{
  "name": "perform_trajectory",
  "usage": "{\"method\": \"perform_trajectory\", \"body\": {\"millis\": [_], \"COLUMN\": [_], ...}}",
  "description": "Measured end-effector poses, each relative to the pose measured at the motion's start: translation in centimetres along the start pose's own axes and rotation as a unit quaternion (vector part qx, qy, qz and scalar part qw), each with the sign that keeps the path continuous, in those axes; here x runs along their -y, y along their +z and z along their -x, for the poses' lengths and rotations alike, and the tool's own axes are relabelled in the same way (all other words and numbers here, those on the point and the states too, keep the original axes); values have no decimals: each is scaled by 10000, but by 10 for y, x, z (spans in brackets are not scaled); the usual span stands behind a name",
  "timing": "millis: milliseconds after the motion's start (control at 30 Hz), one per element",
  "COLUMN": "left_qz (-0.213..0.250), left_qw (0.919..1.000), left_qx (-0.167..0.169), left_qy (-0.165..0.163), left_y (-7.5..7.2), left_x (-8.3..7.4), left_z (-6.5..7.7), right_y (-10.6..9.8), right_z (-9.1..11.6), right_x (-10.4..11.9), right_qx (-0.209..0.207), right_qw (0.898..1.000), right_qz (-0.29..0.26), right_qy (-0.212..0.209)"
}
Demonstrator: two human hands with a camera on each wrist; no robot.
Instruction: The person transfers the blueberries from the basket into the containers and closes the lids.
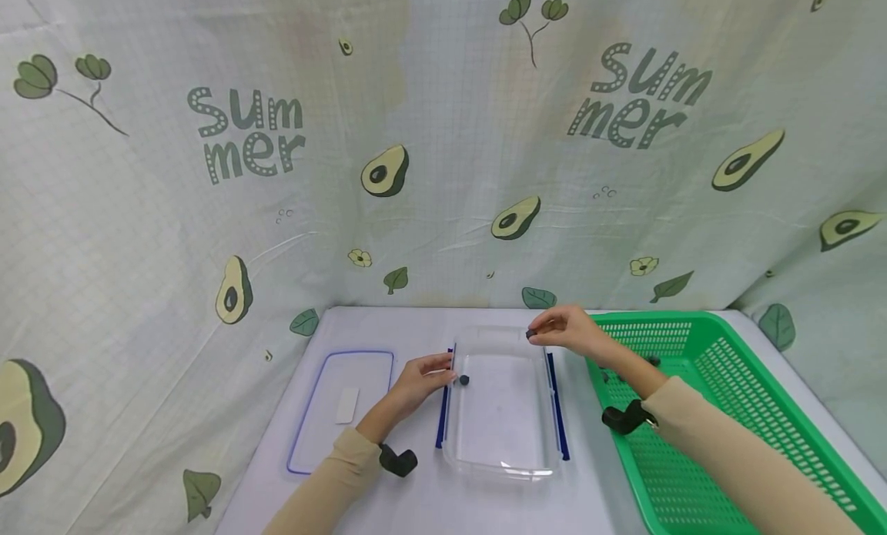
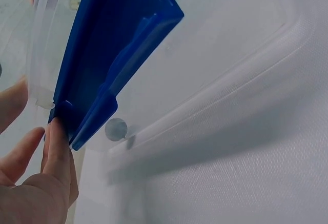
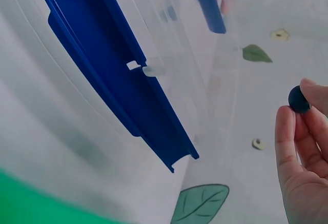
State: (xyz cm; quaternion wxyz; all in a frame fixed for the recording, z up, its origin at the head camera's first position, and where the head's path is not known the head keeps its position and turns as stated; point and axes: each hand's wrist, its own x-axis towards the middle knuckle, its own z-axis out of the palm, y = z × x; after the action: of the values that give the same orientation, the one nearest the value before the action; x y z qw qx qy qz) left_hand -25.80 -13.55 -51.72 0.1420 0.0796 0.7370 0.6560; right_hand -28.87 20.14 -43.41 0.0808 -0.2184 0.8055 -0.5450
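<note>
Here's the right hand [image 1: 564, 327] up at the far right corner of the clear container [image 1: 499, 467], and it has a small dark ball [image 1: 531, 333] pinched between thumb and fingertips, held high by the rim, the right wrist view showing that grip cleanly. Over on the other side, the left hand [image 1: 423, 377] is at the container's left edge, thumb and fingers apart and only slightly bent, fingertips touching the left blue latch [image 1: 443, 413]; whether they actually grip the wall, I cannot tell. Just beyond that thumb, a second dark ball [image 1: 464, 379] sits inside the container, close to the left wall. The container stands lidless on the white table [image 1: 395, 512], with the right blue latch [image 1: 558, 416] swung outward along the opposite side. Off to the left lies a clear lid [image 1: 322, 419] with a blue border, a white rectangle [image 1: 347, 406] on it. And on the right, partly behind the forearm, there's the green basket [image 1: 651, 335], slotted walls and all, with a few small dark pieces [image 1: 654, 361] near its far end. Behind everything hangs the avocado-print cloth [image 1: 443, 96], "summer" lettered across it twice.
</note>
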Motion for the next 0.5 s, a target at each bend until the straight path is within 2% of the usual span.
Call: {"method": "perform_trajectory", "body": {"millis": [167, 500], "left_qz": [56, 156], "left_qw": [10000, 9999], "left_qx": [52, 51], "left_qy": [15, 14], "left_y": [1, 0], "left_x": [-1, 1], "left_z": [0, 0], "right_y": [6, 15], "right_z": [-3, -6], "right_x": [-5, -7], "right_qx": [115, 338], "right_qw": [9998, 9992], "right_qz": [62, 192], "right_qy": [-137, -122]}}
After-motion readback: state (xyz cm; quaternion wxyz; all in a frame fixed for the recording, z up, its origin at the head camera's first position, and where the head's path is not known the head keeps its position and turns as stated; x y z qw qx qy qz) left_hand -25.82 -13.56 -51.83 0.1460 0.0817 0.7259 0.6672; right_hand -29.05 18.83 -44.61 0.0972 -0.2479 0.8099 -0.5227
